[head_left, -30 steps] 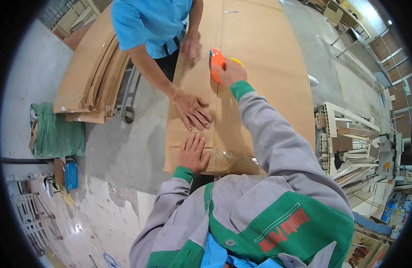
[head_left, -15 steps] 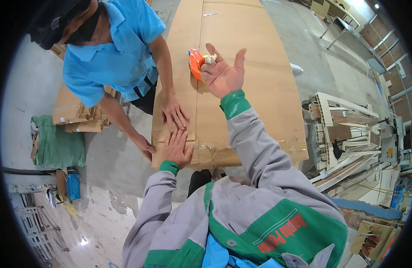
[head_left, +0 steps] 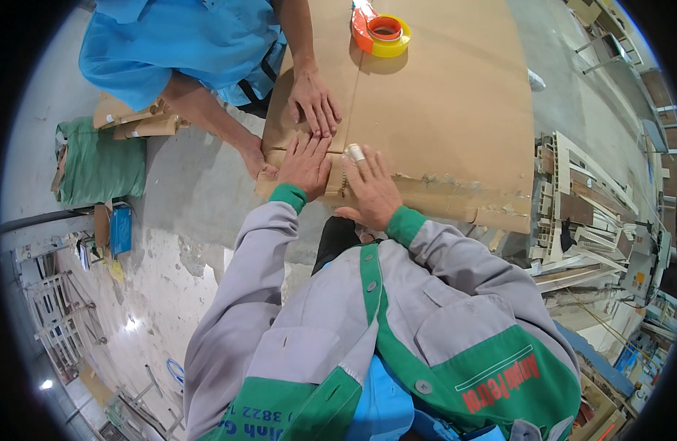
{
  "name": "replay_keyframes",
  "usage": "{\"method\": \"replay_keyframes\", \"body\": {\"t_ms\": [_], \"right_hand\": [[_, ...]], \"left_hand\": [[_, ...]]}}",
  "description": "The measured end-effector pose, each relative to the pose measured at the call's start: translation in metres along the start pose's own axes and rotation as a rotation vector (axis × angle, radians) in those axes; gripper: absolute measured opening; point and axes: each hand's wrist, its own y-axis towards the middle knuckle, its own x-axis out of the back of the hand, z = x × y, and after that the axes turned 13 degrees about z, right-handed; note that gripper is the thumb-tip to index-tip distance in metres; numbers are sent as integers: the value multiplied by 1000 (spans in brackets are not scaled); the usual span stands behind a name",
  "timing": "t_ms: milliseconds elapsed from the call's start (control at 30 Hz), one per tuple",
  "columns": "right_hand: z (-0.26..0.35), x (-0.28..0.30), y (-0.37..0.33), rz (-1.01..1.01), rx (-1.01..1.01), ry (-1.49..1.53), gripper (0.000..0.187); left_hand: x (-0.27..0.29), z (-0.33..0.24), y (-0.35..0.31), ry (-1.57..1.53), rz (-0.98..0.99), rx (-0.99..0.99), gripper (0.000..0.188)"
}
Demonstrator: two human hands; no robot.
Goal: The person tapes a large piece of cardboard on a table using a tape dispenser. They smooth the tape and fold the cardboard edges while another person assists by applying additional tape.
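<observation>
My left hand (head_left: pixel 304 166) lies flat, fingers stretched, on the near left end of a large brown cardboard box (head_left: pixel 441 95). Beside it, my right hand (head_left: pixel 375 192) rests palm down with fingers out on the same near edge; one of its fingers has a white wrap. Between and below my hands, a strip of clear tape (head_left: pixel 456 180) with creases runs along the edge of the cardboard. A co-worker's hand (head_left: pixel 316 103) presses the cardboard just beyond my left fingertips. An orange tape dispenser (head_left: pixel 363 22) with a yellow-rimmed roll lies farther up on the box.
The co-worker in a blue shirt (head_left: pixel 177 51) leans in from the left, the other hand (head_left: pixel 256 160) at the box's left corner. A green sack (head_left: pixel 103 162) and folded cardboard (head_left: pixel 140 121) lie on the floor at left. Pale boards (head_left: pixel 584 213) are piled at right.
My right hand has come down from above the box, near the tape dispenser, onto the near edge beside my left hand. My left hand stays flat on the cardboard. The view has tilted nearer.
</observation>
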Motion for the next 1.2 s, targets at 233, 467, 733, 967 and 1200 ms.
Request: {"method": "replay_keyframes", "body": {"t_ms": [233,467,733,967,1200], "right_hand": [[-6,-43,23,100,-5,-101,79],[-6,-43,21,112,-24,-90,74],[-5,-44,22,118,-26,-77,75],[-5,-39,22,172,-34,-100,76],[-5,-37,20,139,-21,-81,77]], "left_hand": [[-26,-2,-11,-99,-147,84,48],[-51,-81,-85,-1062,-539,564,55],[-54,-46,-59,-1894,-569,1065,83],[-75,-17,-58,-1947,-269,942,86],[-66,-7,-90,-1614,-732,1364,87]]}}
